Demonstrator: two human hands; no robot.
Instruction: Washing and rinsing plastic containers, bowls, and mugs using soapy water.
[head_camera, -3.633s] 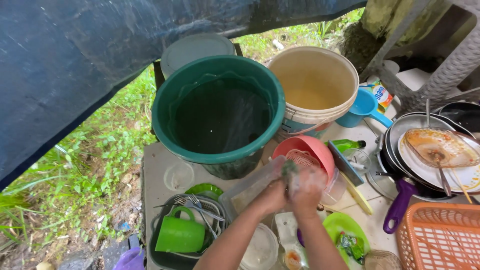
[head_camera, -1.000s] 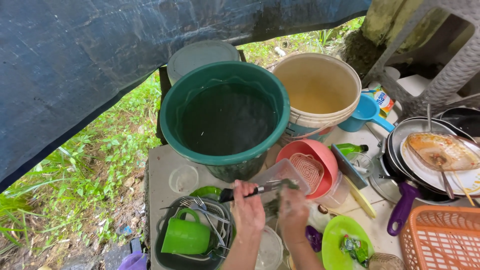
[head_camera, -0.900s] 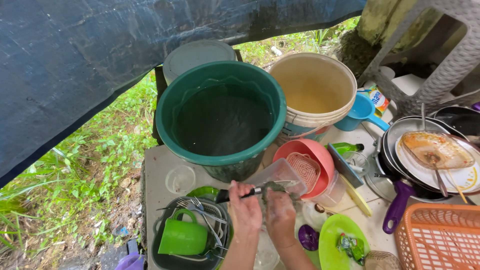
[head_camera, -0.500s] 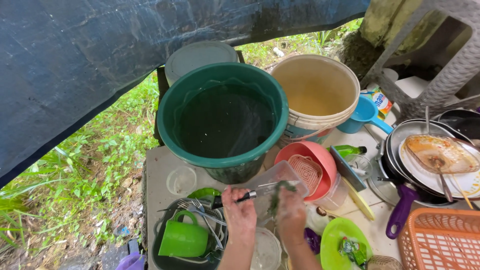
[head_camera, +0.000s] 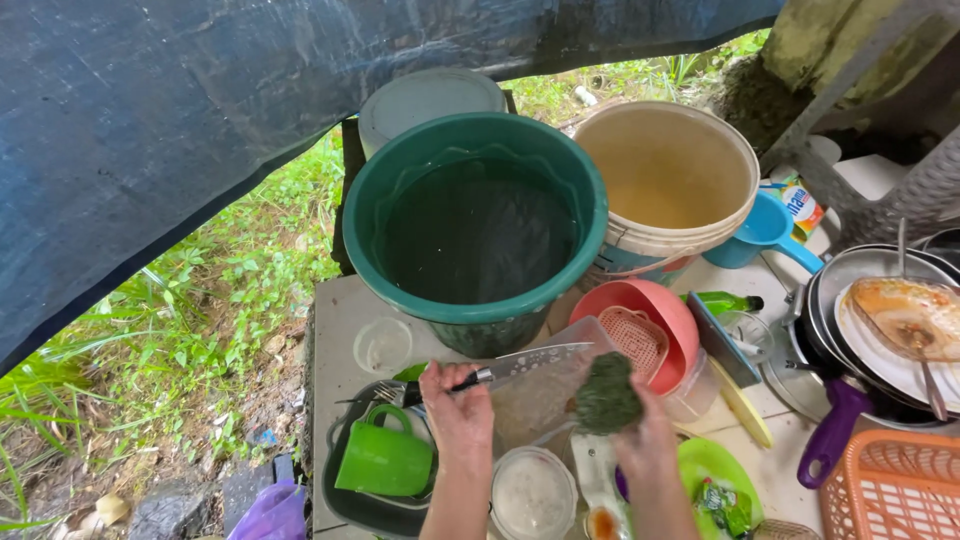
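My left hand (head_camera: 457, 410) grips the black handle of a kitchen knife (head_camera: 528, 363), whose blade points right over a clear plastic container (head_camera: 545, 395). A dark green scouring pad (head_camera: 606, 393) sits in my right hand (head_camera: 646, 440), just off the blade's tip and apart from it. Both hands hover above a low concrete slab (head_camera: 336, 320) crowded with dishes. Below my left hand stands a green mug (head_camera: 382, 461) inside a dark basin (head_camera: 340, 495) with forks (head_camera: 385, 394).
A large green bucket of water (head_camera: 476, 225) and a cream bucket (head_camera: 668, 180) stand behind. A pink bowl (head_camera: 640, 320), blue dipper (head_camera: 765, 230), stacked dirty plates (head_camera: 895, 320), purple-handled pan (head_camera: 830, 430) and orange basket (head_camera: 890, 485) fill the right. Grass lies left.
The container I scrubbed earlier is set down; I hold a knife. My right hand has pulled the pad off the blade, down and to the right. The view shifted slightly left.
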